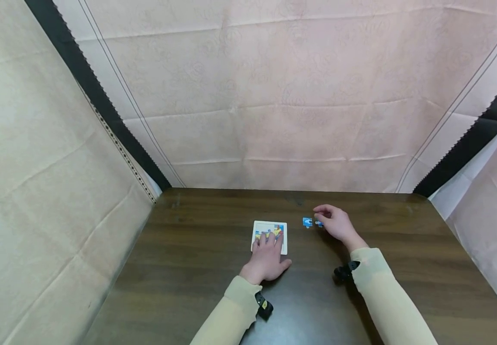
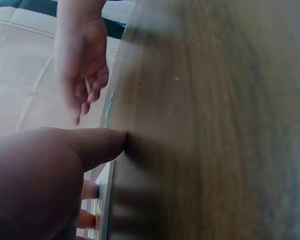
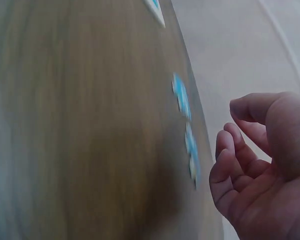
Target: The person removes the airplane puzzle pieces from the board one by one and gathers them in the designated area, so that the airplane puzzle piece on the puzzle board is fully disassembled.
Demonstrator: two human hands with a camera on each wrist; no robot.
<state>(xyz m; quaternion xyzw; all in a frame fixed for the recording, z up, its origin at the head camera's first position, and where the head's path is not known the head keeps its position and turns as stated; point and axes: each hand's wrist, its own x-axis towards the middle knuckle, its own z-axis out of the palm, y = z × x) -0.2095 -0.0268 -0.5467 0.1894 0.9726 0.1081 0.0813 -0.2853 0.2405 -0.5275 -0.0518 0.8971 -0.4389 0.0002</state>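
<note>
A small jigsaw puzzle in a white frame lies on the table, its picture blue and yellow. My left hand rests on its lower part with straight fingers spread, and its thumb touches the tabletop. To the right of the frame lie two loose blue puzzle pieces, one puzzle piece uncovered and the other puzzle piece partly behind my right hand in the head view. That hand hovers above the pieces, fingers loosely bent and thumb near the index finger, with nothing visible between them.
The brown wooden table runs back to a pale hanging cloth. More cloth hangs along the left side. Dark wrist straps with small cameras sit below both hands.
</note>
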